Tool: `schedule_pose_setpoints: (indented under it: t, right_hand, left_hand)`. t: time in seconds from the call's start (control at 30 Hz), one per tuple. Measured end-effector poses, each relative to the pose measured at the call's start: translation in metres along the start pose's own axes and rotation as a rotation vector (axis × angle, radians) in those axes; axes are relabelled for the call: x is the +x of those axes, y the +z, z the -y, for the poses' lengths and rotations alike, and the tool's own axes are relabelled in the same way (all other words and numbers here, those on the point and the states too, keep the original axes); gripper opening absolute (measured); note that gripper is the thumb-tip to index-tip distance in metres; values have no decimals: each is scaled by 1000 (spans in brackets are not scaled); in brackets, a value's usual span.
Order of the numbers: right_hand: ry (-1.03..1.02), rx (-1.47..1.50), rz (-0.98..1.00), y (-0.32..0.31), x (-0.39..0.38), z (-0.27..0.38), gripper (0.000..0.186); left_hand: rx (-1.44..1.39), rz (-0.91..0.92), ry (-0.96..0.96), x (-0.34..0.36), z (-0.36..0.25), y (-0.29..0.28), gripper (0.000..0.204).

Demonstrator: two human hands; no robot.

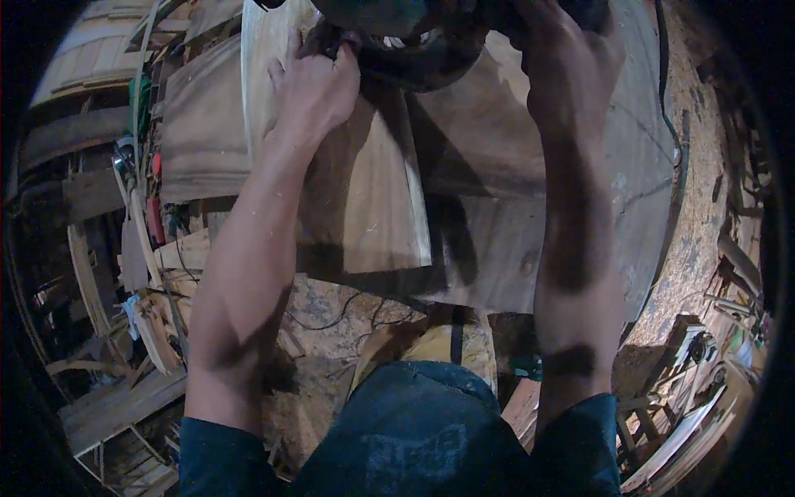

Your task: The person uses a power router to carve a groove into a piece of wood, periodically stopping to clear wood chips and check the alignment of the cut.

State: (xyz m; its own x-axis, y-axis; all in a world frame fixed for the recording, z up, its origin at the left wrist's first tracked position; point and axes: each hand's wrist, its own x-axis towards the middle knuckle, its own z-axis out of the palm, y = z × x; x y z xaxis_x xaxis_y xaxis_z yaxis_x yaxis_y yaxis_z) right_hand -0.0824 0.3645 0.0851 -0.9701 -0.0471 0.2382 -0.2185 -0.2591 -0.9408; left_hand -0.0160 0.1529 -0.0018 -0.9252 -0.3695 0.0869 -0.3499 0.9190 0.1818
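A dark, rounded tool (422, 62), apparently a power tool, sits at the top edge, cut off by the frame. My left hand (319, 87) has its fingers curled onto the tool's left part. My right hand (563, 54) grips its right side in shadow, the fingertips hidden. Beneath both hands lie overlapping brown boards (472, 161), with a pale-edged piece (377, 203) in the middle and a light strip (261, 50) under the left hand. My forearms reach up from the lower edge.
Scrap planks (124, 398) crowd the left, near a red object (155, 222). A speckled floor (323, 323) with loose cords shows below the boards. More offcuts (679, 431) pile at the lower right, and a dark cord runs along the boards' right edge.
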Motion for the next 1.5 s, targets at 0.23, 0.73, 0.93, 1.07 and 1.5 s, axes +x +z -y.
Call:
schedule_pose_setpoints:
  t: [0.23,0.73,0.93,1.07,1.5]
  right_hand:
    - [-10,64,44,-3,-7,-1,26]
    - [49,-175,53,-30,5,-8,37]
    - [50,-143,172,-26,12,5,42]
    - [93,-188,139,-33,21,0,41]
    - [286,-108,149,-30,47,19,37]
  left_hand:
    - [263,205,-11,2,6,-1,60]
    - [-109,133,-94,-13,-18,-24,60]
    - [-37,290,49,-21,10,-35,60]
    - [-1351,105,-396,-16,42,-62,46]
    - [-1562,-196,-88,82,4,-78,11]
